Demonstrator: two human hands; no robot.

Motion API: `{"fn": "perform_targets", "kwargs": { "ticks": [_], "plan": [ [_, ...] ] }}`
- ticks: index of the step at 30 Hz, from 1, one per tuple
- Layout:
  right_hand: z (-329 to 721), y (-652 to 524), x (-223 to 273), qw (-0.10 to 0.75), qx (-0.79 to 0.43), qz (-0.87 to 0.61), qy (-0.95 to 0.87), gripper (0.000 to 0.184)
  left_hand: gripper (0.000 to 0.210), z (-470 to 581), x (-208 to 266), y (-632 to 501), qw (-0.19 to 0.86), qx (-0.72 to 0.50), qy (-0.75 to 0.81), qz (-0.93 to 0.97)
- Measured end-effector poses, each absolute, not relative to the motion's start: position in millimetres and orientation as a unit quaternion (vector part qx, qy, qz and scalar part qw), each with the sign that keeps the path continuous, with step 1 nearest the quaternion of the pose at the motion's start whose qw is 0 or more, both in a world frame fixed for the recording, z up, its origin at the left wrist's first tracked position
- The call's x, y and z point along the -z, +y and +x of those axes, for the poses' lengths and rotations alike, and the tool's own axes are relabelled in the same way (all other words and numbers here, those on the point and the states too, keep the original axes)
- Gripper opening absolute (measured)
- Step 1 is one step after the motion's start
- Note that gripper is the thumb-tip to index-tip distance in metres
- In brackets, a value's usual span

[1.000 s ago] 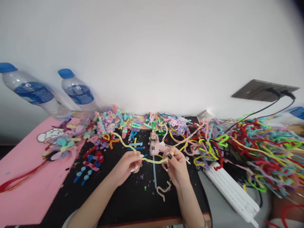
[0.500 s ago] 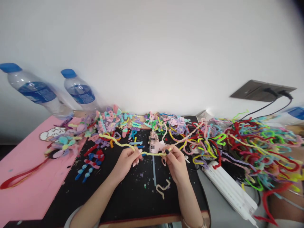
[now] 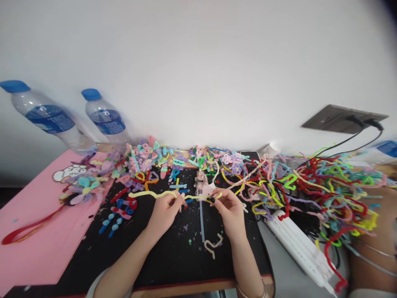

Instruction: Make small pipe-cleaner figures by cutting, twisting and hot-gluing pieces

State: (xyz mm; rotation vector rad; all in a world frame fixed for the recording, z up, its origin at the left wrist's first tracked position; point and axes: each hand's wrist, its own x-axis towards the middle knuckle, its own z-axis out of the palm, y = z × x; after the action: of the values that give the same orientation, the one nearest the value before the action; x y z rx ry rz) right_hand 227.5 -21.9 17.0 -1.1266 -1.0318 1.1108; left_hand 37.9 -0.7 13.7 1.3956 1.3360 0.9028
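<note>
A long, wavy, pale yellow pipe cleaner (image 3: 149, 193) stretches between my hands above the black mat (image 3: 173, 265). My left hand (image 3: 169, 207) pinches it near its middle, and the free part runs off to the left. My right hand (image 3: 228, 205) pinches it close to the other end, with a short tip sticking out past the fingers. Behind the right fingertips is a pale pink glue gun (image 3: 206, 189), partly hidden, with a bluish stick (image 3: 202, 223) below it. A bent cream pipe cleaner (image 3: 212, 248) lies on the mat nearer to me.
A large tangle of coloured pipe cleaners (image 3: 313, 186) covers the right side, beside a white power strip (image 3: 300, 244). Finished pipe-cleaner pieces (image 3: 145, 155) line the wall. Pink card (image 3: 34, 215) and two bottles (image 3: 108, 120) are left. Another person's arm (image 3: 372, 240) is at far right.
The pipe cleaner's left part has lifted and lies straighter, and both hands have risen slightly. At far right, the other person's arm has moved into the tangle, and a red pipe cleaner there has shifted.
</note>
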Motion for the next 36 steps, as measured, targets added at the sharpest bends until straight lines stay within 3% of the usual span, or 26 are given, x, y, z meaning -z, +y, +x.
{"fn": "perform_targets", "kwargs": {
  "ticks": [7,13,17,26,36],
  "plan": [
    [230.2,-22.3,-15.6,0.639,-0.386,-0.528,-0.405,0.014,0.036,39.1,-15.1,0.8,0.659,-0.318,0.459,0.504],
    [229.2,-22.3,-14.3,0.674,-0.303,-0.538,-0.406,0.019,0.035,40.0,-17.7,-3.1,0.738,-0.269,0.405,0.468],
    [228.9,-23.0,-15.6,0.656,-0.293,-0.561,-0.41,0.018,0.035,40.5,-16.9,-4.1,0.754,-0.273,0.396,0.448],
    [233.2,-21.9,-18.4,0.637,-0.436,-0.509,-0.382,0.014,0.032,36.4,-15.4,-0.5,0.784,-0.312,0.374,0.384],
    [235.7,-23.6,-18.1,0.617,-0.477,-0.494,-0.384,0.015,0.034,34.8,-14.7,1.2,0.724,-0.308,0.424,0.449]
  ]
}}
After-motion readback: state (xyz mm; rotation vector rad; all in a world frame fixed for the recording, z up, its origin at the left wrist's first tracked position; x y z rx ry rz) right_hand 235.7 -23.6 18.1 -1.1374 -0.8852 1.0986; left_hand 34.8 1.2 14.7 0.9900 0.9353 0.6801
